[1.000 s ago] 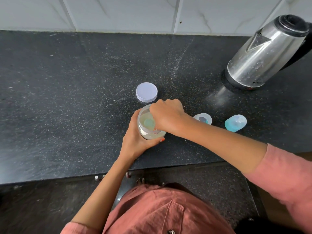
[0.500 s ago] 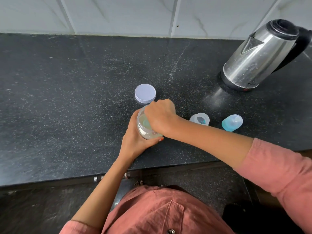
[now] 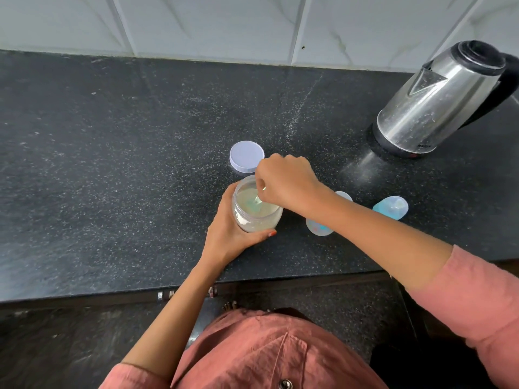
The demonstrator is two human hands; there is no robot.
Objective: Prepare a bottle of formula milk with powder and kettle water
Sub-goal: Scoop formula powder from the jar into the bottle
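A clear jar of pale formula powder (image 3: 254, 217) stands on the black counter, and my left hand (image 3: 229, 228) is wrapped around its side. My right hand (image 3: 286, 185) hovers over the jar's mouth, pinching the handle of a pale blue-green scoop (image 3: 254, 203) that dips into the powder. The jar's white lid (image 3: 246, 157) lies flat just behind. The baby bottle (image 3: 318, 227) stands to the right, mostly hidden under my right forearm. Its blue cap (image 3: 391, 207) lies farther right. A steel kettle (image 3: 438, 99) sits at the back right.
The dark speckled counter (image 3: 112, 178) stretches wide to the left, with a white tiled wall (image 3: 224, 23) behind it. Its front edge runs just in front of my body. A cabinet handle (image 3: 168, 294) shows under that edge.
My right hand has risen a little off the jar's mouth, so the scoop in the powder now shows. My left hand has kept its grip on the jar.
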